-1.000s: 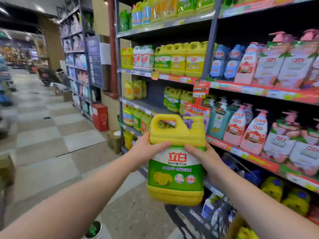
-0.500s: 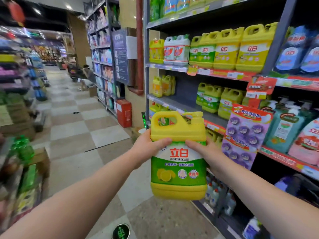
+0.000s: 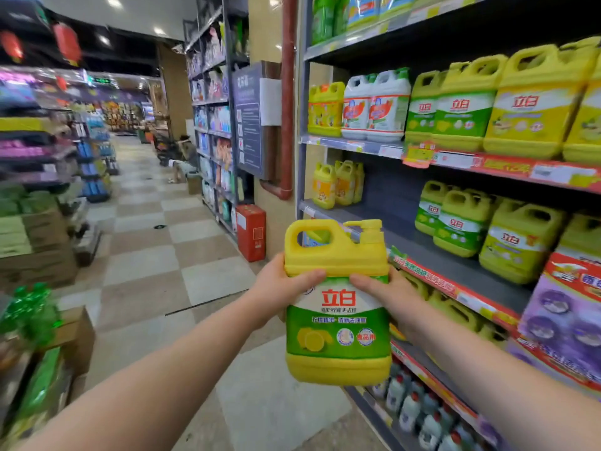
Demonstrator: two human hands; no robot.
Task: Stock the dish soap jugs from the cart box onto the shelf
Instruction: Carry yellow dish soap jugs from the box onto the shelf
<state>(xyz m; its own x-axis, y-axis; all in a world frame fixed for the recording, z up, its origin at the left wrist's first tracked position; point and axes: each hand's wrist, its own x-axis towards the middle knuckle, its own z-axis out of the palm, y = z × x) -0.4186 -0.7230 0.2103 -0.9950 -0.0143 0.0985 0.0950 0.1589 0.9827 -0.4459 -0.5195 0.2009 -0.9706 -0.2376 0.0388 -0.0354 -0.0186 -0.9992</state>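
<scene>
I hold a yellow dish soap jug [image 3: 338,307] with a green and white label upright in front of me, in the aisle just left of the shelf [image 3: 455,271]. My left hand [image 3: 279,288] grips its left side, thumb across the front below the shoulder. My right hand [image 3: 387,294] grips its right side the same way. The jug's handle and pump cap point up. Matching yellow jugs [image 3: 461,222] stand on the middle shelf to the right, with bare shelf space left of them. The cart box is out of view.
More jugs [image 3: 536,102] fill the shelf above, small yellow bottles [image 3: 338,183] stand at the middle shelf's left end. A red box [image 3: 251,232] sits on the floor by the pillar. Cartons and green bottles [image 3: 35,320] line the aisle's left side. The checkered floor runs ahead.
My view has swung left and moved closer to the shelf, so the yellow jugs now fill the right side. The jug stays upright between both hands.
</scene>
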